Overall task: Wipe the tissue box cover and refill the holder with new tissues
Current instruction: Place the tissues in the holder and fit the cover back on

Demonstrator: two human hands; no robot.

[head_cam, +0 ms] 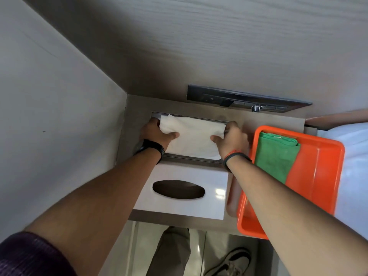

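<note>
My left hand (157, 134) and right hand (231, 138) have their fingers clamped on the white tissues (192, 137) in the holder (191, 159), mid-frame, above the white cover (183, 193).

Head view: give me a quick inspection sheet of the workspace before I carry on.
Surface: brown counter with a recessed holder set into it.
Job's things: stack of white tissues in the holder opening; white cover with an oval slot lies off the holder, on the counter's near edge.
Clutter: orange tray at the right, overhanging the near edge, with a green cloth in it.
Grippers: left hand and right hand each grip an end of the tissues.
Cables: nothing seen.
Surroundings: dark switch panel on the wall behind; a shoe on the floor below.
</note>
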